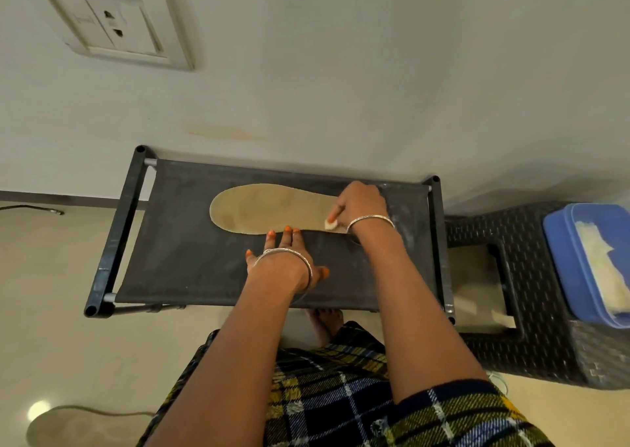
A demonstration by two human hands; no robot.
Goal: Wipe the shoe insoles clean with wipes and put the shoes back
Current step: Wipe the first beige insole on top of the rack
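A tan insole [266, 208] lies flat on the black fabric top of a shoe rack [191, 259], toe end to the left. My right hand [358, 204] sits over the insole's heel end and grips a small white wipe [330, 223], a bit of which sticks out below the fist. My left hand [286, 259] rests flat on the rack fabric, its straight fingertips touching the insole's near edge. A second tan insole [64, 428] lies on the floor at the lower left.
A blue plastic box [562, 262] holding white wipes stands on a dark woven stool [531, 344] to the right of the rack. A wall with a socket plate [112, 23] rises behind. My bare foot [325, 324] is under the rack's front edge.
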